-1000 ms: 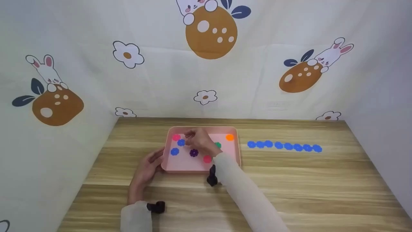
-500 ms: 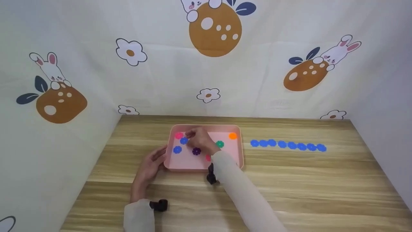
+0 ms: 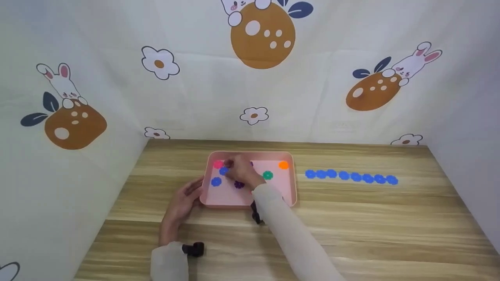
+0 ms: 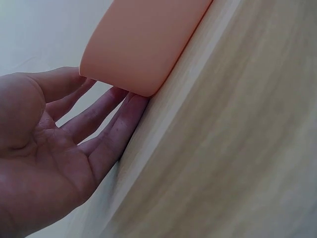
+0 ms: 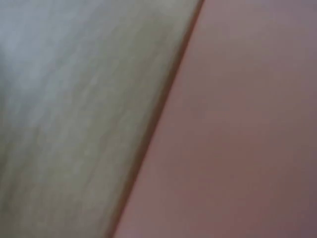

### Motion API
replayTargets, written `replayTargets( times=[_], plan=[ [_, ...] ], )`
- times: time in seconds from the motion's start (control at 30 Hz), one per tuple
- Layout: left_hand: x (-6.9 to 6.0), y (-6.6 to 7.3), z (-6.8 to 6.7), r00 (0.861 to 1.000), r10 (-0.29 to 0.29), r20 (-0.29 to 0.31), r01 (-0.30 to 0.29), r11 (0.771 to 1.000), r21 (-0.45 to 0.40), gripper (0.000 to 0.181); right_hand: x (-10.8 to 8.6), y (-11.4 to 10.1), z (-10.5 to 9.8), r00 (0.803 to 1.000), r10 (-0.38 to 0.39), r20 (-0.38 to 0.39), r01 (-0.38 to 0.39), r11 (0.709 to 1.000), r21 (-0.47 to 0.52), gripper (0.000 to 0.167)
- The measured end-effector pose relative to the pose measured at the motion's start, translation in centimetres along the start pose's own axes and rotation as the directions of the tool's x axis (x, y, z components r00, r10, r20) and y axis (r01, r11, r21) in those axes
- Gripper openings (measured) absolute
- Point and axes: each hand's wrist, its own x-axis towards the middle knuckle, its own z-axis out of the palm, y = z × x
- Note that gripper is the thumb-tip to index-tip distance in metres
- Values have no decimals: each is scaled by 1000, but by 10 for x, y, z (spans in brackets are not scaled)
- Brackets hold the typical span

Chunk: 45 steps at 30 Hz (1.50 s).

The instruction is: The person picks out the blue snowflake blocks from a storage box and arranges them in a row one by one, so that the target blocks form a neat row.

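A shallow pink tray point(image 3: 226, 205) stands on the wooden table with several flower-shaped discs inside. My left hand point(image 3: 183, 201) rests against its left side; in the left wrist view the extended fingers touch the wall and corner of the tray point(image 4: 141, 44). Over the tray's back left part is my right hand point(image 3: 240, 171), fingers bent, tips at a blue disc point(image 3: 223, 171). Whether they pinch it is hidden. Close by lie a pink disc point(image 3: 218, 164), another blue disc point(image 3: 216, 182) and a partly covered dark purple disc point(image 3: 238, 185). The right wrist view shows only the tray wall point(image 5: 228, 129) and table.
Right of the tray, several blue discs point(image 3: 356, 177) lie in a row on the table point(image 3: 371, 222). In the tray's right half are a green disc point(image 3: 267, 175) and an orange disc point(image 3: 283, 165). A patterned cloth point(image 3: 203, 89) hangs behind.
The head view has shifted slightly. My right hand has moved a little left within the tray, its fingertips closer to the blue disc. The left hand stays at the tray's side.
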Motion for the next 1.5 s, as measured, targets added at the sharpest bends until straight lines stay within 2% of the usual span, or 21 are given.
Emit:
replayTargets(
  times=[0.17,0.37,0.53,0.77,1.13,1.27,1.4,1.5],
  plan=[
    [0,0,0,1000,-6,8,6,1000,9,42,-1,-1,-1,1000,-1,19,2,1000,-10,34],
    [-2,0,0,999,27,22,-27,1000,4,42,-2,-1,-1,1000,-2,25,3,1000,-28,29],
    [-3,2,-1,1000,24,19,-24,1000,9,42,-3,-1,1,999,29,18,-28,999,-16,26],
    [-2,2,-1,1000,27,15,-26,1000,-9,43,-2,1,2,1000,-19,7,19,998,-55,21],
    [-4,1,2,1000,-2,5,1,1000,28,42,-4,6,-5,996,21,84,-18,999,-36,28],
    [-3,1,3,1000,4,5,-4,1000,24,42,-5,6,-8,996,-26,86,32,997,-68,31],
    [-3,3,2,1000,14,4,-14,1000,8,42,-6,3,-13,992,-99,79,104,993,-57,36],
    [-2,2,2,1000,14,-3,-14,1000,-5,42,-9,0,-18,988,-123,90,128,991,-46,40]
  ],
)
